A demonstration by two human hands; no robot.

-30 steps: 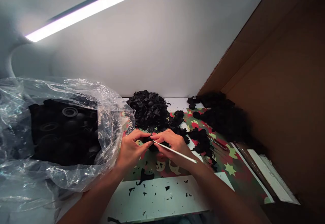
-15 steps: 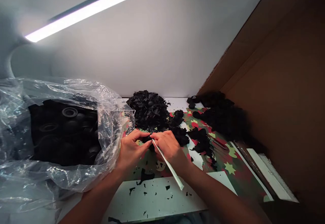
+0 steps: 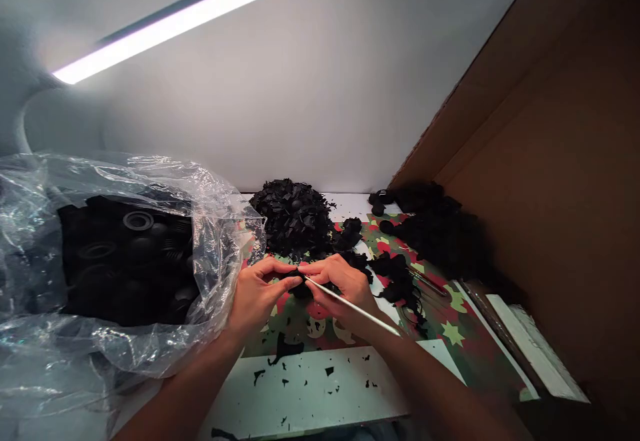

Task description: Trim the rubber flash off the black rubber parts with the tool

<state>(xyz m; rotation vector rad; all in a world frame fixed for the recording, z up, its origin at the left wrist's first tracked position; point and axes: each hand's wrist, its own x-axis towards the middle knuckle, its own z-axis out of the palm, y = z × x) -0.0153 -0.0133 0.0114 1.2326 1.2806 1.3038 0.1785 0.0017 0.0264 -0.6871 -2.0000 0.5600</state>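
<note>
My left hand [image 3: 257, 294] pinches a small black part [image 3: 299, 281] between thumb and fingers. The part is mostly covered by my fingertips, so its shape is unclear. My right hand [image 3: 345, 287] grips a thin white stick-like tool [image 3: 357, 309], one end against the black part and the other slanting down right over my wrist. Both hands meet above a patterned sheet [image 3: 453, 331]. Just beyond them rises a heap of black scraps [image 3: 295, 217].
At left, a clear plastic bag [image 3: 215, 241] holds black round parts [image 3: 150, 247]. More black pieces [image 3: 440, 227] are piled by the cardboard wall [image 3: 560, 161]. Tweezers-like metal [image 3: 430, 282] lie right of my hands. Black bits dot the white board [image 3: 310, 387]. A lamp [image 3: 200, 21] shines above.
My right hand has turned, and the white tool has swung from steeply downward to a flatter slant toward the right. My left hand stays in nearly the same spot.
</note>
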